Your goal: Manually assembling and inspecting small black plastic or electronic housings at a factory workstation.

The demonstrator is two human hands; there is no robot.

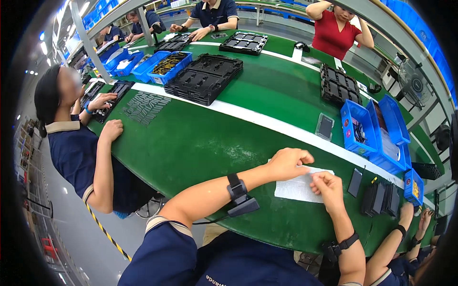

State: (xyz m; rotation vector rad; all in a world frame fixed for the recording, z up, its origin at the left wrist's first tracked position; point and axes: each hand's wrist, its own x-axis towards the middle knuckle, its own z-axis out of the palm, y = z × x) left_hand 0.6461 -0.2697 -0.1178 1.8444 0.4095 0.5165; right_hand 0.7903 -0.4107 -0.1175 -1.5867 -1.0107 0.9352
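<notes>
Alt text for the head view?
A person's left hand and right hand are close together over a white sheet on a green table. Dark rectangular pieces and blue bins stand to the right; other people are around it.

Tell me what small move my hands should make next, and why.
Perhaps steady the white sheet with your left hand: it's over the far edge, thumb and forefinger apart, while your right hand is at the sheet's right side, fingertips drawn together.
</notes>
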